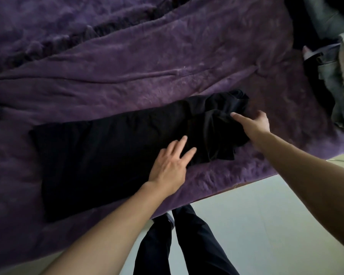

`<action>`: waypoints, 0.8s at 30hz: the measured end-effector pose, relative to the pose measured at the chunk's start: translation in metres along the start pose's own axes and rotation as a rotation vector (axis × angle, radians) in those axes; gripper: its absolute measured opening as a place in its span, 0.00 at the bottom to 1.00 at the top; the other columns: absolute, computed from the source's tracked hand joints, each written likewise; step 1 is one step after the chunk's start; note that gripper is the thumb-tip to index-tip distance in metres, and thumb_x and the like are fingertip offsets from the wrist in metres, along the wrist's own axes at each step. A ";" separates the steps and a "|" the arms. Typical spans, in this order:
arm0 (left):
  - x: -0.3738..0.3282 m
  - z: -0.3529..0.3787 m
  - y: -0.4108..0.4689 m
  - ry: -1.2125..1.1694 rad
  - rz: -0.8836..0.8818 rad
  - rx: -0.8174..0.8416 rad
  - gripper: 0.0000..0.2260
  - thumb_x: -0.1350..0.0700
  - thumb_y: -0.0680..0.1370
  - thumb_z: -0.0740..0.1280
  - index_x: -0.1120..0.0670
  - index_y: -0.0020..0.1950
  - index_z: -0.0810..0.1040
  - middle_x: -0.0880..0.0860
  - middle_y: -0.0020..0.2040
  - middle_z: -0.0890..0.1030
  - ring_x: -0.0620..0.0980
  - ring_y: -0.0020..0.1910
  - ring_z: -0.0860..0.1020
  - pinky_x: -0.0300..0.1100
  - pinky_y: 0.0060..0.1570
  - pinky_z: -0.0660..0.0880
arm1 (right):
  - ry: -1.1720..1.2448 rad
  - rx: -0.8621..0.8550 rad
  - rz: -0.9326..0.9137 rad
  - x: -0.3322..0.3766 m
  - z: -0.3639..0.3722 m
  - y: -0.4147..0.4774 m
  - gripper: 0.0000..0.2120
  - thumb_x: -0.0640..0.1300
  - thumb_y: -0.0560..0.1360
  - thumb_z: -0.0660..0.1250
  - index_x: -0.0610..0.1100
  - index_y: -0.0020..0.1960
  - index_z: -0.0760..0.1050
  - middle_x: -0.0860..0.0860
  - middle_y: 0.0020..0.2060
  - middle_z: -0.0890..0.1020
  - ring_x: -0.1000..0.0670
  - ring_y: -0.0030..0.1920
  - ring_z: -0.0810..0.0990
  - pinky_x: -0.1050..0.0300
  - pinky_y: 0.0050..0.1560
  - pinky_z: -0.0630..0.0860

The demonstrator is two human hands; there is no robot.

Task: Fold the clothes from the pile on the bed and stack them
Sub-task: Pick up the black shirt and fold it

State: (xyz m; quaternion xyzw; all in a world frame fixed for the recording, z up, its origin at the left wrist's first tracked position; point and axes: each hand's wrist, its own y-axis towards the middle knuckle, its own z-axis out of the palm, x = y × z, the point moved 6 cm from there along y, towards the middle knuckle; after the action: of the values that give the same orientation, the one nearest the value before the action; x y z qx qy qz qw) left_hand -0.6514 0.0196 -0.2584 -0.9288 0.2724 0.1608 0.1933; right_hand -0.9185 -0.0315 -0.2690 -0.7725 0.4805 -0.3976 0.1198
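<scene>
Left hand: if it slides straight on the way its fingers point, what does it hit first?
Probably the bunched end of the black garment, just past the fingertips of the left hand. The right hand lies further along, seemingly slightly off that line.

My left hand [170, 165] lies flat, fingers straight, on the near edge of a black garment [99, 159] spread lengthwise across the purple blanket [147, 66]. The garment's left part is smooth. Its right end is bunched, and there my right hand [255, 123] holds the crumpled fabric, thumb on top, fingers curled at the far side. A pile of clothes [334, 80] sits far right. My legs in dark trousers [195, 243] stand on the pale floor [266, 215].
</scene>
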 end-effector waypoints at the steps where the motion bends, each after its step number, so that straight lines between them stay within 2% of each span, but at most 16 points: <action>1: -0.005 0.008 0.011 0.002 0.024 0.061 0.29 0.59 0.77 0.60 0.47 0.77 0.57 0.53 0.79 0.50 0.55 0.74 0.55 0.50 0.67 0.63 | 0.091 0.050 0.031 -0.008 0.006 -0.001 0.34 0.60 0.62 0.78 0.45 0.61 0.75 0.51 0.52 0.82 0.56 0.45 0.82 0.68 0.40 0.78; 2: -0.007 0.018 0.021 -0.011 0.020 0.150 0.29 0.59 0.78 0.59 0.46 0.77 0.55 0.53 0.79 0.49 0.54 0.75 0.53 0.51 0.68 0.62 | 0.165 0.110 0.059 -0.013 0.015 -0.002 0.27 0.58 0.62 0.79 0.46 0.54 0.78 0.52 0.46 0.83 0.58 0.37 0.82 0.70 0.30 0.76; 3: -0.006 0.028 0.030 -0.039 -0.008 0.250 0.29 0.59 0.78 0.58 0.46 0.77 0.54 0.52 0.79 0.49 0.54 0.75 0.52 0.52 0.69 0.61 | 0.214 0.170 0.082 -0.018 0.023 -0.003 0.20 0.55 0.63 0.80 0.46 0.48 0.79 0.53 0.42 0.83 0.57 0.33 0.83 0.69 0.27 0.75; 4: -0.003 0.037 0.036 -0.072 -0.047 0.340 0.28 0.59 0.78 0.58 0.46 0.77 0.55 0.51 0.79 0.50 0.54 0.76 0.53 0.53 0.69 0.61 | 0.254 0.219 0.086 -0.022 0.030 -0.006 0.16 0.51 0.64 0.80 0.46 0.46 0.79 0.51 0.41 0.84 0.56 0.33 0.83 0.66 0.28 0.77; 6: 0.001 0.042 0.044 -0.167 -0.106 0.411 0.27 0.60 0.78 0.58 0.47 0.76 0.60 0.50 0.78 0.54 0.53 0.75 0.55 0.54 0.69 0.62 | 0.268 0.241 0.020 -0.023 0.031 -0.012 0.15 0.44 0.65 0.79 0.46 0.49 0.79 0.49 0.43 0.85 0.54 0.37 0.85 0.62 0.34 0.80; 8: 0.006 0.035 0.046 -0.393 -0.168 0.347 0.25 0.63 0.77 0.58 0.49 0.74 0.65 0.50 0.76 0.61 0.52 0.73 0.61 0.51 0.70 0.63 | 0.215 0.189 -0.114 -0.013 0.020 -0.022 0.17 0.44 0.66 0.78 0.48 0.52 0.78 0.51 0.46 0.84 0.54 0.41 0.85 0.59 0.40 0.82; 11: 0.034 0.011 0.025 -0.752 -0.393 0.111 0.21 0.66 0.76 0.59 0.53 0.66 0.75 0.52 0.64 0.76 0.50 0.63 0.74 0.41 0.65 0.68 | 0.085 0.107 -0.297 0.018 0.010 -0.055 0.22 0.48 0.67 0.77 0.51 0.57 0.74 0.56 0.48 0.82 0.54 0.48 0.83 0.53 0.50 0.81; 15: 0.096 -0.008 -0.040 -0.800 -0.662 -0.080 0.15 0.67 0.77 0.60 0.53 0.56 0.80 0.49 0.50 0.81 0.45 0.52 0.78 0.34 0.54 0.71 | -0.194 0.067 -0.525 0.072 0.039 -0.126 0.28 0.51 0.69 0.73 0.52 0.65 0.66 0.48 0.52 0.82 0.42 0.53 0.80 0.51 0.54 0.76; 17: 0.125 -0.012 -0.075 -0.809 -0.764 -0.136 0.14 0.67 0.77 0.61 0.49 0.51 0.79 0.47 0.46 0.80 0.45 0.50 0.79 0.33 0.50 0.71 | -0.282 0.135 -0.646 0.093 0.079 -0.161 0.29 0.48 0.70 0.71 0.50 0.68 0.64 0.43 0.53 0.82 0.38 0.52 0.80 0.49 0.52 0.75; 19: 0.148 -0.012 -0.106 -0.815 -0.860 -0.200 0.14 0.66 0.78 0.61 0.47 0.49 0.77 0.46 0.45 0.80 0.47 0.49 0.79 0.38 0.50 0.74 | -0.383 0.243 -0.725 0.099 0.131 -0.190 0.28 0.45 0.72 0.67 0.49 0.70 0.63 0.42 0.54 0.80 0.37 0.52 0.79 0.47 0.52 0.74; 21: 0.166 -0.010 -0.133 -0.808 -0.951 -0.256 0.14 0.66 0.78 0.60 0.48 0.49 0.77 0.48 0.45 0.81 0.50 0.48 0.80 0.44 0.50 0.76 | -0.510 0.428 -0.706 0.087 0.185 -0.207 0.28 0.43 0.73 0.65 0.48 0.72 0.61 0.42 0.57 0.78 0.37 0.55 0.78 0.47 0.53 0.73; 24: 0.176 -0.004 -0.160 -0.788 -1.063 -0.293 0.12 0.65 0.78 0.60 0.50 0.49 0.78 0.49 0.44 0.81 0.52 0.47 0.80 0.45 0.48 0.76 | -0.727 0.745 -0.611 0.053 0.241 -0.215 0.33 0.46 0.75 0.67 0.44 0.75 0.57 0.41 0.64 0.72 0.38 0.63 0.74 0.49 0.61 0.71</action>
State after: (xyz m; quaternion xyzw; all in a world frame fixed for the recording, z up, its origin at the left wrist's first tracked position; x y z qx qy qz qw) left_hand -0.4189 0.0645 -0.2827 -0.8251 -0.3367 0.4058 0.2030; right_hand -0.5922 -0.0139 -0.2785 -0.8680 -0.0063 -0.2659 0.4193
